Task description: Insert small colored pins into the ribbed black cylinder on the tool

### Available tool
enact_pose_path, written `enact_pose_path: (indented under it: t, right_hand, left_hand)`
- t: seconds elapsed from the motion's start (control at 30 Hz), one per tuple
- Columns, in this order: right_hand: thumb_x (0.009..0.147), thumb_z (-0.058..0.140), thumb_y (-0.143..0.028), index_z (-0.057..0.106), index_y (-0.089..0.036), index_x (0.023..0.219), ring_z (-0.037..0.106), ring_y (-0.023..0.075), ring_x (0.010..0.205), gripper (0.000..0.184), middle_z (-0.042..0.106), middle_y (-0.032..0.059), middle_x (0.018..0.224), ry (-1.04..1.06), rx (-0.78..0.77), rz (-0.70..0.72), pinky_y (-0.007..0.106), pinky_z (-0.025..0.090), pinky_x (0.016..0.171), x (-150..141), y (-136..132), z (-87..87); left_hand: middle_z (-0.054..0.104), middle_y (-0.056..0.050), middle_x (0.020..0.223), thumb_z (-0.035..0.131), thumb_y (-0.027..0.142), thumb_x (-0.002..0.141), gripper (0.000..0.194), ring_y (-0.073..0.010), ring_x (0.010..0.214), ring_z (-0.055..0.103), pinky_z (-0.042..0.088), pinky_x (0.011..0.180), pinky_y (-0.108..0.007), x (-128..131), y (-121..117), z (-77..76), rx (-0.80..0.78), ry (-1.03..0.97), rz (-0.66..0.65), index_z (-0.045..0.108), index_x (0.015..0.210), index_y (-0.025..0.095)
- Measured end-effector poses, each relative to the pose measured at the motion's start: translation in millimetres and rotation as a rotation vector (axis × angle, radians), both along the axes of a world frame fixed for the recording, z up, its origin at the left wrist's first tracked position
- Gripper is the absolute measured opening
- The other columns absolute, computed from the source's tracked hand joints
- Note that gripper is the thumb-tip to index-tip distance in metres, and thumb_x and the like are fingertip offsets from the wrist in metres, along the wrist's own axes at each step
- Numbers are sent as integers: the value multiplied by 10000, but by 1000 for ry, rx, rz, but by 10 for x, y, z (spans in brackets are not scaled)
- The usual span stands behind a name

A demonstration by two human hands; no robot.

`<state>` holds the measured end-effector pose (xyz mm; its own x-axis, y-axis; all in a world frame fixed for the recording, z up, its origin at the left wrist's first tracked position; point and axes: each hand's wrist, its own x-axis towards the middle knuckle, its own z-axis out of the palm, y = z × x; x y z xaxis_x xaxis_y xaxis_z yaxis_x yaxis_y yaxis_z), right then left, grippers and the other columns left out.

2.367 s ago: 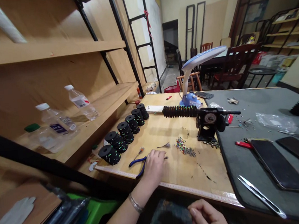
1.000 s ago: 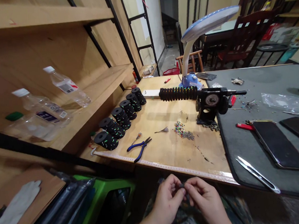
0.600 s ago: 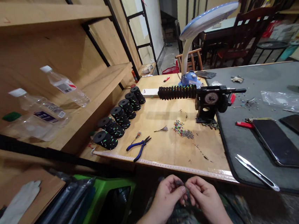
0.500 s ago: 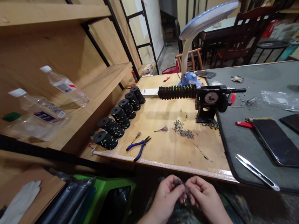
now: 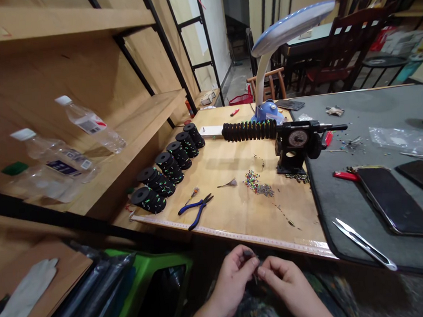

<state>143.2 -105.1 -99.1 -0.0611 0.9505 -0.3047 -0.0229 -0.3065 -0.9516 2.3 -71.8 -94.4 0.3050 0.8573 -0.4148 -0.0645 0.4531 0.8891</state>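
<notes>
Just off the table's front edge, above my lap, my left hand (image 5: 235, 280) is closed with thumb and fingertips pinched together. A small dark piece shows at its fingertips, too small to name. My right hand (image 5: 285, 280) meets it from the right, its thumb and fingers pressed together close to the same spot; what it holds is hidden. On the wooden table (image 5: 236, 221) beyond lie blue-handled pliers (image 5: 197, 210), a heap of coloured beads (image 5: 251, 178), small grey metal pieces (image 5: 265, 190) and a short beaded line (image 5: 286, 216).
Black spools (image 5: 148, 199) stand in a row at the left. A black winding device (image 5: 294, 143) holds a wound black roll (image 5: 249, 130) behind the beads. A desk lamp (image 5: 263, 74) rises at the back. On the grey mat (image 5: 353, 199) lie a phone (image 5: 395, 203) and tweezers (image 5: 364, 243).
Both hands stay pinched near each other. The right hand has shifted slightly left and down, its fingertips closer to the left hand's. Nothing on the table has moved.
</notes>
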Motion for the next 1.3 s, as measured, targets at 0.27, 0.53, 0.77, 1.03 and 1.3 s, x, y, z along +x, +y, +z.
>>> enact_pose_path:
  t: [0.27, 0.53, 0.77, 1.03, 1.3]
  right_hand:
    - [772, 611, -601, 516, -190, 538, 379, 122, 549, 483, 448, -37, 538, -24, 18, 27, 231, 316, 530, -5, -15, -22]
    - [788, 612, -576, 516, -186, 533, 391, 121, 549, 476, 453, -37, 532, -31, 28, 26, 234, 321, 535, -14, -25, -42]
    - [786, 616, -556, 500, -189, 532, 368, 115, 539, 462, 441, -38, 530, -17, 17, 27, 237, 299, 519, -25, -14, -26]
    - [778, 609, -564, 490, -191, 539, 337, 111, 533, 458, 400, -50, 531, -15, -7, 7, 240, 274, 514, -16, 4, 15]
    - [794, 600, -511, 470, -205, 603, 362, 125, 577, 383, 400, -50, 593, -73, 53, -43, 245, 308, 537, 28, 17, -27]
  left_hand:
    - [560, 18, 717, 728, 372, 729, 260, -111, 621, 489, 379, 558, -213, -1, 13, -13, 40, 10, -5, 593, 790, 159]
    - [556, 19, 706, 719, 352, 743, 230, -123, 650, 490, 392, 604, -227, -6, 17, -16, 69, 39, 5, 591, 786, 165]
    - [585, -8, 768, 675, 298, 788, 158, -155, 750, 538, 433, 721, -262, -21, 18, -28, 159, 70, -25, 594, 802, 163]
    - [577, -13, 774, 607, 251, 833, 90, -159, 757, 554, 451, 728, -262, -24, -16, 37, 266, 124, -51, 569, 816, 171]
    - [602, -31, 784, 558, 200, 852, 56, -164, 744, 562, 445, 682, -250, -48, -41, 29, 431, 290, -102, 588, 823, 163]
